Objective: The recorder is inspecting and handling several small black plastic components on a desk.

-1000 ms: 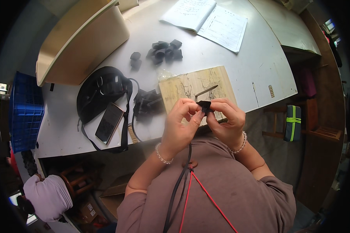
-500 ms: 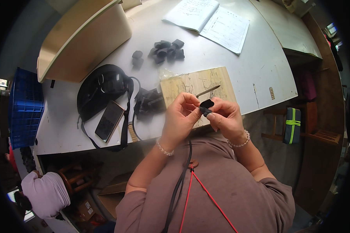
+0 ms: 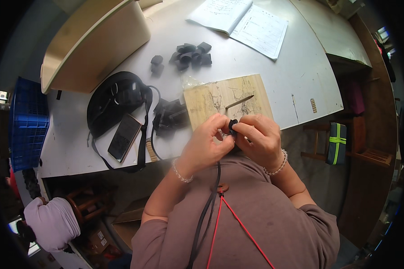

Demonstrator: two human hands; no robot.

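Observation:
Both my hands are drawn together over the near edge of a wooden board [image 3: 205,104]. Between the fingertips is a small black folded piece [image 3: 233,126], perhaps cloth or soft rubber; much of it is hidden by the fingers. My left hand [image 3: 208,142] pinches it from the left, thumb and forefinger curled. On the other side, my right hand [image 3: 261,138] grips it with bent fingers. Just beyond them, a thin metal spike [image 3: 240,101] slants up from the board. A heap of similar black pieces [image 3: 191,56] lies farther off, and more dark flat pieces [image 3: 170,117] lie left of the board.
Left on the white table [image 3: 296,80] are a black bag [image 3: 114,101] with a strap and a phone [image 3: 124,138]. Behind stand a beige bin [image 3: 98,49] and an open notebook [image 3: 256,29]. A blue crate [image 3: 24,125] and a seated person [image 3: 52,224] are at far left.
The black piece, which stuck up between my fingers, is now turned and more covered by them. My right hand has rolled over, its back now facing up.

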